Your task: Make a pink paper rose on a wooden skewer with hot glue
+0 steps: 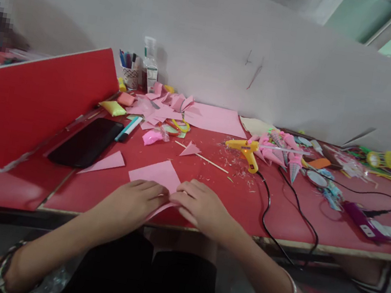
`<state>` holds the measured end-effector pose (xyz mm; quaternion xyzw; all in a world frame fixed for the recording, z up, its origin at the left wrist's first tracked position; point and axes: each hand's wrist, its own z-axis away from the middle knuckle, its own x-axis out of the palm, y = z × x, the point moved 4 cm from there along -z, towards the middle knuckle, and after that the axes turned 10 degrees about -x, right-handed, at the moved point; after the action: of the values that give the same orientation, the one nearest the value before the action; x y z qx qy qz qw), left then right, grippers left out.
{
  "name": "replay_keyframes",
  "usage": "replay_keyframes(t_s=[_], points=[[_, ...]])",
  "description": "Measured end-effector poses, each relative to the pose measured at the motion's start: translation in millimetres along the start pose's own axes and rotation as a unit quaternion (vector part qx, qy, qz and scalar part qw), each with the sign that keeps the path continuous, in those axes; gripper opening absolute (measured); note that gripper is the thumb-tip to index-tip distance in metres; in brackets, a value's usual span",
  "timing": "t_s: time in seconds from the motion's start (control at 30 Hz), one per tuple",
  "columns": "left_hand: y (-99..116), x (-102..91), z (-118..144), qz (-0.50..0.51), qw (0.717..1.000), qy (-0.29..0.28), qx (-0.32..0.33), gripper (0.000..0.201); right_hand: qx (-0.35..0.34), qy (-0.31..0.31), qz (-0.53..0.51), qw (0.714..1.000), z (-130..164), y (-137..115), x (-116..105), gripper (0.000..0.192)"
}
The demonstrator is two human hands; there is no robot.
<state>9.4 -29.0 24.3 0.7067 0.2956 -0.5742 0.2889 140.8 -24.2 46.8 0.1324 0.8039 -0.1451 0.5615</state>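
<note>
A sheet of pink paper (pixel 157 173) lies at the table's front edge, its near part turned up under my fingers. My left hand (pixel 140 202) presses on its left side, fingers bent together over the paper. From the right, my right hand (pixel 200 209) pinches the same sheet, and the two hands nearly touch. What the fingertips grip underneath is partly hidden. Just beyond the sheet, a thin wooden stick (pixel 213 163) lies across a small pink paper triangle (pixel 190 149). Another folded pink paper piece (pixel 106 162) rests to the left.
A yellow glue gun (pixel 248 152) with a black cord lies right of centre, near pink cones (pixel 280 150). On the left are a black phone (pixel 87 141), markers (pixel 129 128) and a standing red board (pixel 40 97). Pink paper scraps (pixel 160 111) are heaped behind.
</note>
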Motion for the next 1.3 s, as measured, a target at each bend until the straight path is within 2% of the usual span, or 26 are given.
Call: replay_keyframes(t_s=[0.07, 0.13, 0.23, 0.3, 0.37, 0.47, 0.57, 0.67, 0.73, 0.83, 0.9, 1.0, 1.17, 1.3], points=[[0, -4.2, -3, -0.001, 1.0, 0.018, 0.003, 0.035, 0.002, 0.049, 0.021, 0.999, 2, 2, -3, 0.018], [-6, -7.7, -5, -0.006, 0.999, 0.038, -0.01, 0.038, 0.021, 0.097, -0.003, 0.995, 6, 10, -9, 0.02], [-17, -9.9, -2, -0.027, 0.997, 0.072, -0.029, 0.039, 0.059, 0.142, -0.05, 0.987, 18, 29, -20, 0.021], [-21, -9.0, 1, -0.052, 0.995, 0.081, -0.018, 0.034, 0.099, 0.162, -0.074, 0.979, 30, 43, -25, 0.02], [-19, -8.2, 3, -0.086, 0.993, 0.087, 0.001, 0.03, 0.125, 0.137, -0.067, 0.98, 41, 52, -27, 0.021], [-10, -8.8, 3, -0.138, 0.986, 0.091, 0.022, 0.029, 0.165, 0.021, -0.005, 0.986, 52, 53, -28, 0.026], [5, -7.9, -2, -0.148, 0.985, 0.078, 0.045, 0.029, 0.183, -0.044, 0.015, 0.982, 53, 35, -30, 0.039], [19, -4.8, -7, -0.114, 0.989, 0.073, 0.058, 0.026, 0.136, -0.087, -0.014, 0.987, 45, 11, -18, 0.05], [27, -2.5, -9, -0.094, 0.99, 0.086, 0.062, 0.022, 0.118, -0.08, -0.025, 0.989, 40, 3, -7, 0.044], [36, 0.5, -11, -0.092, 0.987, 0.116, 0.067, 0.019, 0.098, -0.06, -0.042, 0.992, 38, 4, 6, 0.02], [38, 3.1, -10, -0.089, 0.986, 0.118, 0.071, 0.017, 0.101, -0.044, -0.057, 0.992, 43, 12, 8, 0.021], [33, 8.0, -8, -0.066, 0.991, 0.093, 0.063, 0.017, 0.119, -0.025, -0.057, 0.991, 53, 24, 2, 0.023], [11, 12.3, -3, 0.015, 0.998, 0.052, -0.015, 0.023, 0.123, -0.008, -0.109, 0.986, 59, 33, -4, 0.016], [-1, 11.2, -6, 0.085, 0.992, 0.014, -0.09, 0.024, 0.125, 0.009, -0.162, 0.979, 57, 40, -2, 0.022]])
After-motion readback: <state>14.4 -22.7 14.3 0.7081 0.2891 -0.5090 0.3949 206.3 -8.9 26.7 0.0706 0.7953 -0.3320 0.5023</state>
